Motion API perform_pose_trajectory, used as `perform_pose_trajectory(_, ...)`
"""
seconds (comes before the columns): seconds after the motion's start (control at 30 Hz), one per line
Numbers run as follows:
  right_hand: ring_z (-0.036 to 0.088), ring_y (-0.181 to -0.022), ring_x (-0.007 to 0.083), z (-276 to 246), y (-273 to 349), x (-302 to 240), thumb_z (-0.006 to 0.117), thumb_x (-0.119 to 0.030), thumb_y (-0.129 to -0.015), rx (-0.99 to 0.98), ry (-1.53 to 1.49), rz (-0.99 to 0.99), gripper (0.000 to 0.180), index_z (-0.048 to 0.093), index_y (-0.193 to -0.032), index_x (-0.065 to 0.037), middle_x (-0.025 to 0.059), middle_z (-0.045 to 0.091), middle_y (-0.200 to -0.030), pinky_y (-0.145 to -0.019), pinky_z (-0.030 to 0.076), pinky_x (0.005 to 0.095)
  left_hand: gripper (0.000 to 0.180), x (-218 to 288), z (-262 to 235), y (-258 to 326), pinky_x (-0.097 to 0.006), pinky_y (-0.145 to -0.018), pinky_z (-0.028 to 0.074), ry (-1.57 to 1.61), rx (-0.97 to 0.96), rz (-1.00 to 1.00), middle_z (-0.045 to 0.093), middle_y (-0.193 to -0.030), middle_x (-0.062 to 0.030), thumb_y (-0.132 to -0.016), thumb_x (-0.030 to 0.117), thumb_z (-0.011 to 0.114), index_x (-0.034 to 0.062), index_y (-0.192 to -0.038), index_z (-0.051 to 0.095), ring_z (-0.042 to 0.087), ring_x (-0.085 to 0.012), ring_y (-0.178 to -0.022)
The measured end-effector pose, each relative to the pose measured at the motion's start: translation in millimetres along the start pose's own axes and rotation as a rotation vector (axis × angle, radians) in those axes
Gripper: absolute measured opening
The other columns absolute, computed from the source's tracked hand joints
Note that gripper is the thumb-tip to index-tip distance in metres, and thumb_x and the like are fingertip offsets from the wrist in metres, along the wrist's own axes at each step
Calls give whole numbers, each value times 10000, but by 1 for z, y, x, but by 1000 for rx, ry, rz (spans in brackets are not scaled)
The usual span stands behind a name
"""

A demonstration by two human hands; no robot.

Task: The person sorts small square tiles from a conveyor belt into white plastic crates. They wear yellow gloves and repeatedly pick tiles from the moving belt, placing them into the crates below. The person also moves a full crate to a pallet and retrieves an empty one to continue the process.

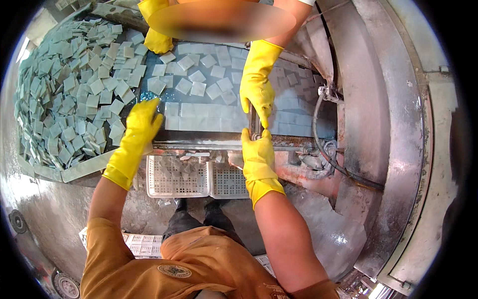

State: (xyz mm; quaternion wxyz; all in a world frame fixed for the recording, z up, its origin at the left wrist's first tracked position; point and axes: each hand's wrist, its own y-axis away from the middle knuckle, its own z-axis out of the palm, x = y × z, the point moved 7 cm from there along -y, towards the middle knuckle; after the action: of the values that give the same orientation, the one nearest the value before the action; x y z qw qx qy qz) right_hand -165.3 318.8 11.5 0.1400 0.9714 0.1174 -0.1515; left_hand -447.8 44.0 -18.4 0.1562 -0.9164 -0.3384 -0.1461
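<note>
My left hand (143, 119), in a yellow rubber glove, is beside the right edge of a large heap of pale square tiles (74, 94). Its fingers stretch toward the near row of tiles (206, 117), the thumb apart, and I see nothing in it. At the near edge of the wet conveyor bed, my gloved right hand (259, 154) has finger and thumb around the near end of a narrow dark bar (253, 117) lying across the bed. A co-worker's yellow-gloved hand (258, 82) reaches down to the same bar from the far side.
The co-worker's other gloved hand (158, 42) rests at the far edge by the heap. Loose tiles (197, 88) lie scattered on the bed. Below the near edge stand white perforated crates (179, 189). A dark hose (318, 129) hangs beside the metal machine housing (383, 99) at right.
</note>
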Motion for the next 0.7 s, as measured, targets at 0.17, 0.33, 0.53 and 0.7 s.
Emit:
perform_pose_trajectory(0.17,741,-1018,434,7,-2,2,716,-628,-878,-5,-5,-1,689,648,-1238,-45,244,754,-1105,-885,578,525,785,54,68,11,-598,-1240,298,-153,-205,-64,417,-1573,-391,-905,340,720,51,-1581,444,402,-581,-1448)
perform_pose_trajectory(0.33,742,-1015,438,5,-3,3,729,-615,-870,49,11,-38,690,655,-1254,-47,243,760,-1109,-887,579,527,785,82,63,16,-574,-1256,279,-171,-211,-91,413,-1581,-385,-892,334,733,27,-1561,461,391,-548,-1474)
perform_pose_trajectory(0.53,738,-1034,437,1,-2,2,743,-594,-861,21,-44,-28,687,658,-1263,-43,238,760,-1138,-899,576,526,634,77,31,31,-494,-1201,406,157,-297,20,586,-1491,-236,-890,272,774,86,-1465,583,512,-461,-1408)
perform_pose_trajectory(0.7,735,-1049,434,4,-2,0,745,-589,-862,15,-55,-42,683,657,-1263,-42,241,757,-1141,-902,574,526,661,-12,-29,42,-500,-1034,538,-72,-130,-72,640,-1396,-247,-809,313,834,66,-1385,625,644,-427,-1241)
